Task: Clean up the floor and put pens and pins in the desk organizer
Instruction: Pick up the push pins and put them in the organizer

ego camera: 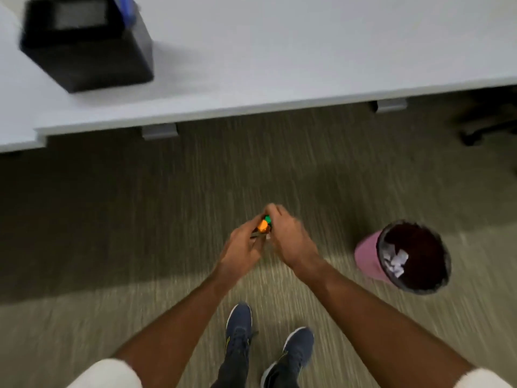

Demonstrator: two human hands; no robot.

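My left hand (242, 247) and my right hand (288, 236) are held together above the carpet, both closed around a small bunch of items (263, 226). Orange and green pieces show between the fingers, with thin dark stems below them; the blur hides whether they are pins or pens. The black desk organizer (92, 51) stands on the white desk (279, 65) at the upper left, with something blue sticking out of its top right corner.
A pink waste bin (366, 253) with a black liner and white paper scraps stands on the carpet to my right. My two dark blue shoes (268, 345) are below the hands. A black chair base (486, 127) sits at the far right under the desk edge.
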